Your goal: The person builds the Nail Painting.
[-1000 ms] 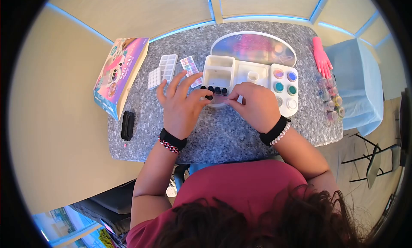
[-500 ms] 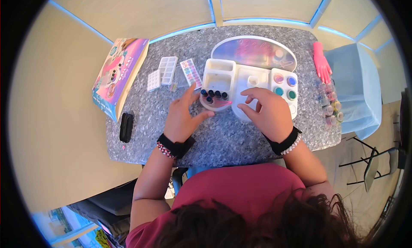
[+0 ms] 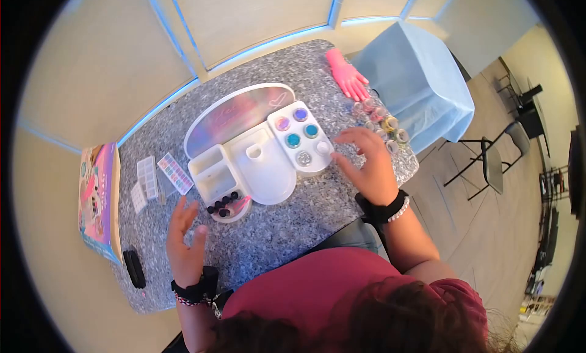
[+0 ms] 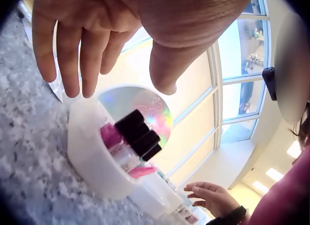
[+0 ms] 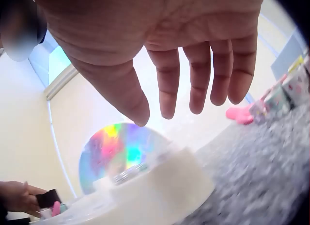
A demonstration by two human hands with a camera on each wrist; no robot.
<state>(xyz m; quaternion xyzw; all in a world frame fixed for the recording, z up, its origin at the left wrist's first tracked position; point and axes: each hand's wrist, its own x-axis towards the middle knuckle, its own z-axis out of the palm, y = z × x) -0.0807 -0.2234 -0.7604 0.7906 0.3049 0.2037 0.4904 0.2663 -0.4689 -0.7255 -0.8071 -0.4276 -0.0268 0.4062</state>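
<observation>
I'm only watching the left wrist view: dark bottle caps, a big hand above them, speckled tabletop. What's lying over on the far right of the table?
Observer: The head view shows a pink model hand lying there.
Visitor: Fun! And what sits in the right-hand end of the white tray?
Observer: Round pots of colour; from the head view, two of them look teal.
Visitor: That other hand is tiny in my picture. Is it holding something?
Observer: No, the right wrist view shows the right hand with its thumb and fingers apart and nothing between them.
</observation>
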